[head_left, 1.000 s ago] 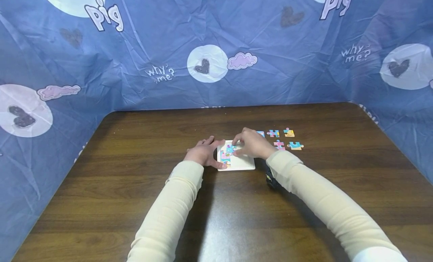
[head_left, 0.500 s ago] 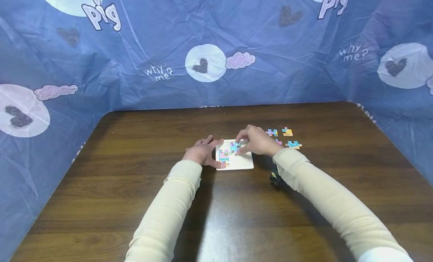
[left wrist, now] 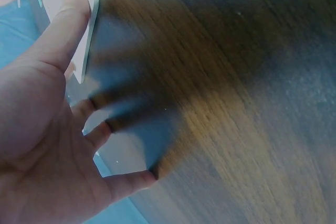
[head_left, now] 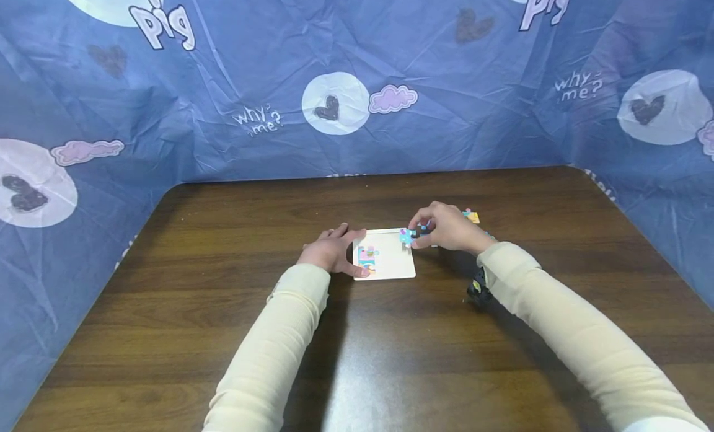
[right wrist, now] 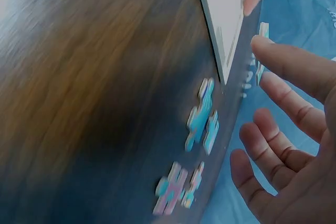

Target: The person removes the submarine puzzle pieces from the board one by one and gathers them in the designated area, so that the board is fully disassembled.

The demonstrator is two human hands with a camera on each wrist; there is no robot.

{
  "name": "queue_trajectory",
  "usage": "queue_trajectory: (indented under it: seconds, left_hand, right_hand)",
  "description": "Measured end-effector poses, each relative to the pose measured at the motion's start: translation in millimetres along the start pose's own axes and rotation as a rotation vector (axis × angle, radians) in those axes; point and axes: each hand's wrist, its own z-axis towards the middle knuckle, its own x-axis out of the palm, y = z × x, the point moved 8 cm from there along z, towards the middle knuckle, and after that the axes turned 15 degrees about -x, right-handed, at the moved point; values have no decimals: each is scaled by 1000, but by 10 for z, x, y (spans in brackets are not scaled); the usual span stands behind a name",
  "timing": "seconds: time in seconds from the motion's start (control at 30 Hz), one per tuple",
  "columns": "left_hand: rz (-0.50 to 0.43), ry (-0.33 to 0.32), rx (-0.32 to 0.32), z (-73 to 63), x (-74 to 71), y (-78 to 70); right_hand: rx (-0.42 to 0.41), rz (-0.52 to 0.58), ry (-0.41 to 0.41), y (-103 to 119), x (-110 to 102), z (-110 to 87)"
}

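Note:
A white puzzle tray (head_left: 393, 263) lies on the wooden table, with joined pink and blue jigsaw pieces (head_left: 367, 258) along its left side. My left hand (head_left: 328, 252) spans the tray's left edge, fingers spread. In the left wrist view its thumb (left wrist: 71, 17) presses straight onto the tray's surface. Over the tray's upper right corner, my right hand (head_left: 449, 227) pinches a light blue jigsaw piece (head_left: 405, 235) between thumb and index finger. The right wrist view catches this piece (right wrist: 263, 31) nearly edge-on, raised above the table, while the other fingers hang loosely bent.
Several loose jigsaw pieces lie right of the tray, among them a blue one (right wrist: 200, 115) and a pink one (right wrist: 170, 190). My right hand hides most of them in the head view; a yellow piece (head_left: 471, 217) shows behind it. A blue printed cloth (head_left: 251, 147) hangs behind the table.
My right hand has lifted the light blue piece from beside the joined pieces and carried it right to the tray's upper right corner. The left hand has kept its place on the tray.

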Motion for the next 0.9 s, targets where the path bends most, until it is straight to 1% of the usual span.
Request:
queue_trajectory:
  seconds: [0.2,0.37,0.47,0.57,0.9]
  left_hand:
    - [8,3,0,-2,-2,3]
    - [11,5,-2,-27,-12,-6]
    - [9,4,-1,-29,-15,-5]
    - [5,7,1,-22,-14,-4]
    - [5,12,2,-6,2,-6]
  right_hand:
    - [-33,3,-14,-63,-76,-132]
    - [-42,-30,0,-105,-106,-236]
    - [-27,-33,10,-137,-106,-288]
    - [-33,-22,15,-155,-95,-327]
    - [-42,-59,41,-185,-23,-420]
